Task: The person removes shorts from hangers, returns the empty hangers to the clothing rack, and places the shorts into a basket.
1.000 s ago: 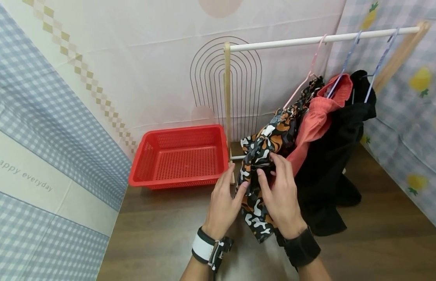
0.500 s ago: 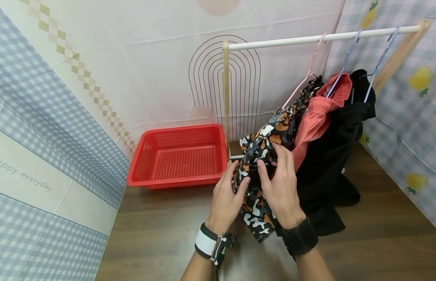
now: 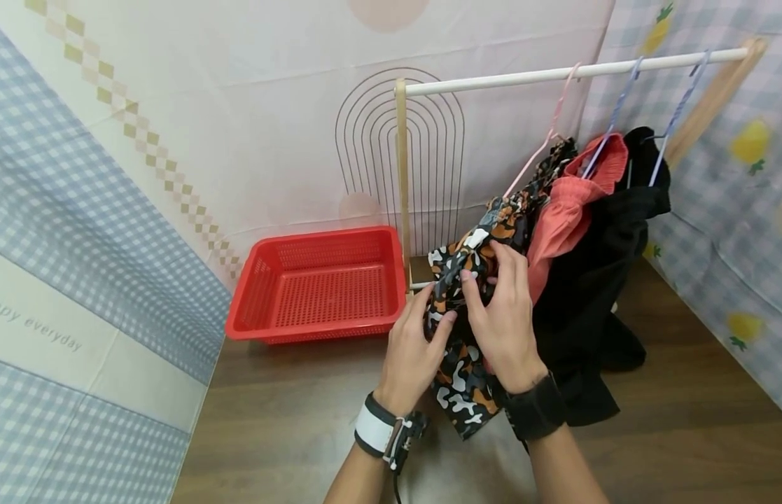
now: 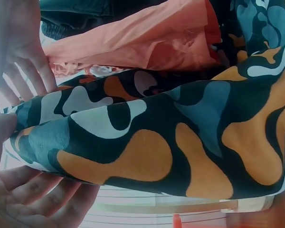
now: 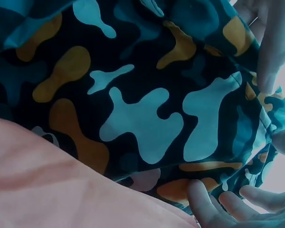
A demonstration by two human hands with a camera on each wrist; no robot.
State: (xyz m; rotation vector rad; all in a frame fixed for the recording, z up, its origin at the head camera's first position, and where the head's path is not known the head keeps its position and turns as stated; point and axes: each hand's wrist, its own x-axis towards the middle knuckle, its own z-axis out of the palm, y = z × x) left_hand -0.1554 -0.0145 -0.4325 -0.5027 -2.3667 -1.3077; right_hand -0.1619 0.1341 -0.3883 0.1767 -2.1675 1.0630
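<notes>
Camouflage-print pants (image 3: pixel 463 374) in black, orange, white and grey hang from a pink hanger (image 3: pixel 557 115) on the white rail. My left hand (image 3: pixel 412 353) holds their left edge, thumb toward me; in the left wrist view its fingers (image 4: pixel 42 192) curl under the fabric. On the other side my right hand (image 3: pixel 505 315) pinches the same cloth, its fingers (image 5: pixel 206 204) at the fabric's edge in the right wrist view. Directly behind the right hand hang coral-red pants (image 3: pixel 563 213), then black pants (image 3: pixel 586 315), each on a blue hanger.
A red perforated plastic basket (image 3: pixel 330 297) stands on the wood-look floor (image 3: pixel 277 420) left of the rack. The rack has a white rail (image 3: pixel 485 82) and wooden end posts (image 3: pixel 402 175). Patterned cloths (image 3: pixel 258 140) line the back and sides.
Both hands have moved slightly up along the camouflage pants, and the held cloth has shifted with them. The head view has turned a little. The other garments and the basket stay in place.
</notes>
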